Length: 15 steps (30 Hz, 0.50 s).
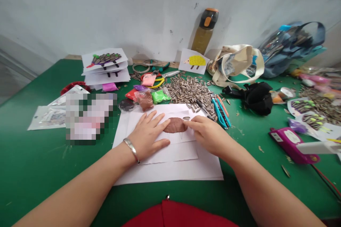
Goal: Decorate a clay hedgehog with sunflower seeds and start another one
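Note:
My left hand (149, 136) lies flat on a small sheet of white paper (170, 154), fingers spread, with its index fingertip at the left edge of a flattened brown oval of clay (176, 125). My right hand (209, 133) holds nothing that I can see; its index finger stretches out and touches the clay's right edge, while the other fingers curl beneath, partly hidden. Pencil lines run below the oval. One striped sunflower seed (187, 117) lies just above it. Larger white sheets (205, 172) are underneath.
Behind the paper spreads a pile of sunflower seeds (190, 90), with scissors (170, 74), bagged clay (160, 95), and a blue cutter (220, 112) around it. Finished seed pictures (105, 62) stand back left. A bottle (205, 32), cloth bag (237, 64) and purple device (291, 143) are also there.

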Each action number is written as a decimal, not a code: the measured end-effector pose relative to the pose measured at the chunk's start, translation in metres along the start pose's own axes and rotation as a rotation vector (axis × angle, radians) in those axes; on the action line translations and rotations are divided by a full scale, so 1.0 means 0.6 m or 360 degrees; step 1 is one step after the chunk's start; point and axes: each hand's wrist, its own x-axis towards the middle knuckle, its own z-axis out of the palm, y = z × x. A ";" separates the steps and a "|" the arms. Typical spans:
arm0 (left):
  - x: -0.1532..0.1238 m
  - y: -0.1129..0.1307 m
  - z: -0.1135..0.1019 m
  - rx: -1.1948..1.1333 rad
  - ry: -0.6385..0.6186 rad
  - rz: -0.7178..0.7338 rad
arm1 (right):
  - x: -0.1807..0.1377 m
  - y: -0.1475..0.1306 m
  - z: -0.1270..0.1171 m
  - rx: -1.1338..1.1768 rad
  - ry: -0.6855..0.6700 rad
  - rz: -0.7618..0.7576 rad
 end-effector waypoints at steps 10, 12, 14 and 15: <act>0.000 -0.002 0.002 -0.0027 0.0010 0.0007 | 0.004 -0.001 0.000 -0.0010 -0.0025 0.0042; -0.001 -0.002 0.003 -0.0027 0.0015 0.0006 | 0.004 0.003 0.001 0.0047 -0.0004 0.0069; -0.001 -0.003 0.004 -0.0034 0.0041 0.0013 | 0.005 0.003 0.003 0.0015 0.0011 0.0065; -0.001 -0.003 0.005 -0.0037 0.0052 0.0016 | 0.007 0.001 0.004 -0.0025 0.0014 0.0053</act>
